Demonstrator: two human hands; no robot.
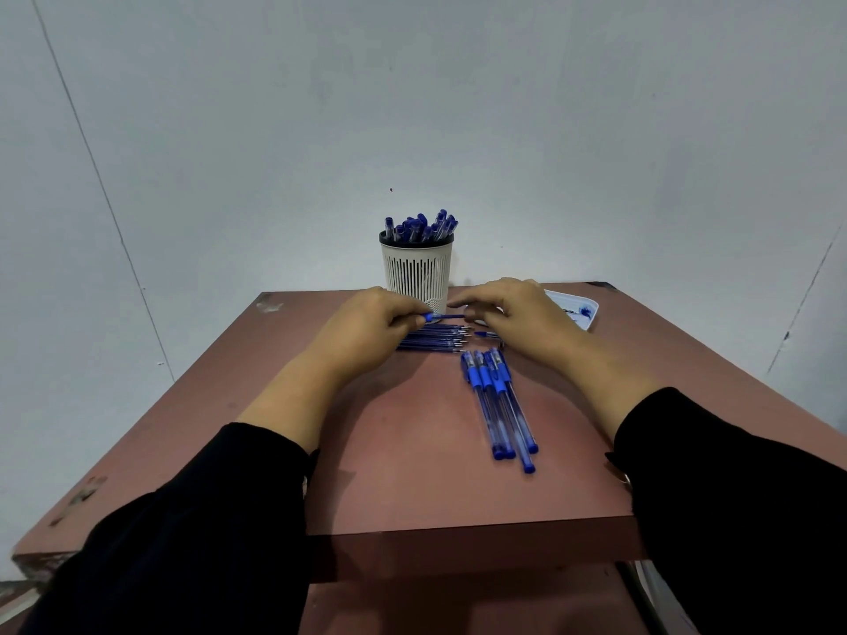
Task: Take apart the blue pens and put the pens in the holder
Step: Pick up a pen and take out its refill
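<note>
Task approx. part-done: holder [416, 272] at bench [412, 451] rear already packed w/ blue pens [420, 225]; a row of refills [433, 339] and four pen barrels [497, 401] lie loose at centre, not yet stowed. Left hand [366, 330] fingers pinch one end of a blue refill [442, 316] just in front of holder. Right hand [518, 313] fingers curl at its other end, contact cannot be confirmed; white tray [580, 309] at right holds small blue bits.

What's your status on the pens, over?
Both hands on one blue pen: left hand pinching one end, right hand at the other. Refills and pen barrels on the table. Holder behind, unobstructed.
</note>
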